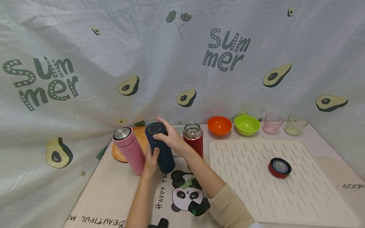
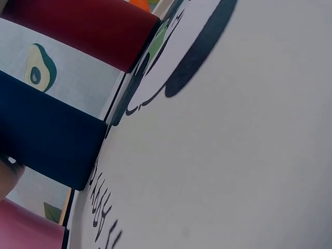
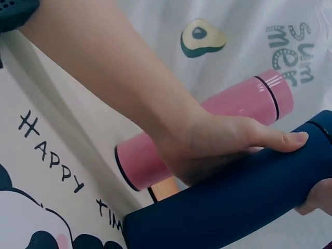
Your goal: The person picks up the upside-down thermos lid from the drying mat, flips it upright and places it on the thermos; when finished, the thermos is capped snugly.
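Note:
A navy blue bottle point(image 1: 161, 152) stands on the printed table mat point(image 1: 119, 190), between a pink bottle point(image 1: 129, 148) and a red bottle point(image 1: 194, 141) whose steel mouth is open. My left hand point(image 1: 151, 160) grips the navy bottle low on its body. My right hand point(image 1: 168, 136) curls round the bottle's top at the dark lid point(image 1: 155, 128). In the right wrist view the left hand point(image 3: 223, 145) wraps the navy bottle point(image 3: 233, 207), with the pink bottle point(image 3: 207, 122) behind it. The left wrist view shows the navy bottle point(image 2: 46, 135) from close up.
A red lid with a dark top point(image 1: 279, 167) lies on the ribbed cream drying mat point(image 1: 251, 190). Behind the mat stand an orange bowl point(image 1: 219, 125), a green bowl point(image 1: 246, 124), a pink cup point(image 1: 272, 123) and a clear cup point(image 1: 296, 124). A wooden board point(image 1: 141, 136) lies behind the bottles.

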Motion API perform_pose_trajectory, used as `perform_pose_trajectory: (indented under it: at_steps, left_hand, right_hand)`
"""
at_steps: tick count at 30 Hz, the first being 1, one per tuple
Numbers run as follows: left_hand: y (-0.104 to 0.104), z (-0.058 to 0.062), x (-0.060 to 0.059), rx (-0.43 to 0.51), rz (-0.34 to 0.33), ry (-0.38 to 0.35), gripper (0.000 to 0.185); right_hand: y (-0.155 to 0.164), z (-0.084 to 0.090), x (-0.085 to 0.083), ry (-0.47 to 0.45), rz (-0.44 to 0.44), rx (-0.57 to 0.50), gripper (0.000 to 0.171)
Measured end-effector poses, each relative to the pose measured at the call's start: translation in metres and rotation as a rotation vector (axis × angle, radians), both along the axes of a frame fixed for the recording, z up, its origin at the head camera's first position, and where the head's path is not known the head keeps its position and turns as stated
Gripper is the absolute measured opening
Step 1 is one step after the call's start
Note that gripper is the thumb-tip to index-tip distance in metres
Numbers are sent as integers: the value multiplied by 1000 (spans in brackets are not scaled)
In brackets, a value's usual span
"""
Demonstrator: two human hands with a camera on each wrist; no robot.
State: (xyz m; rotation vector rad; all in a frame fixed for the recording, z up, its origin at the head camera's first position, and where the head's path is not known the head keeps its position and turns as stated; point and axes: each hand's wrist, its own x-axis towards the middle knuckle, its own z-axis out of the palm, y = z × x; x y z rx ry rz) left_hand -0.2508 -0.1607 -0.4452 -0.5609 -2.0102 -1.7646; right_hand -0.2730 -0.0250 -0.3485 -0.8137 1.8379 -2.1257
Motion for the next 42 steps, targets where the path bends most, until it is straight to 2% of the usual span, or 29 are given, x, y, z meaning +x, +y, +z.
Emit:
perform_pose_trajectory:
  at_steps: [4, 8, 12, 18, 22, 25, 28, 31, 35, 38, 42]
  left_hand:
    - [-1, 1, 0, -15, 15, 13, 70]
    - [0, 2, 0, -17, -11, -13, 69]
    - [0, 3, 0, -25, -7, -23, 71]
    - [1, 3, 0, -28, -15, -43, 71]
    - [1, 3, 1, -34, 5, -40, 73]
    - [1, 3, 0, -36, 9, -15, 76]
    - [1, 2, -1, -34, 1, -21, 76]
    - [0, 1, 0, -29, 1, -32, 74]
    - [0, 1, 0, -29, 6, -20, 73]
    - [1, 1, 1, -34, 4, -19, 72]
    - [1, 1, 1, -34, 11, -15, 72]
  right_hand:
    - [-2, -1, -2, -5, -45, 10, 60]
    - [-3, -1, -1, -1, -115, 69, 62]
    - [-3, 0, 0, -8, -67, 43, 58]
    - [-5, -4, -1, 39, -141, 76, 65]
    - [-3, -3, 0, 27, -80, 35, 60]
    - [-4, 0, 0, 20, -88, 44, 62]
    - [-3, 0, -1, 33, -106, 96, 69]
    - [-3, -1, -1, 27, -65, 74, 66]
    - [-6, -1, 1, 34, -121, 78, 64]
    - [-7, -1, 3, 49, -181, 144, 71]
    - [-6, -2, 3, 23, -135, 126, 65]
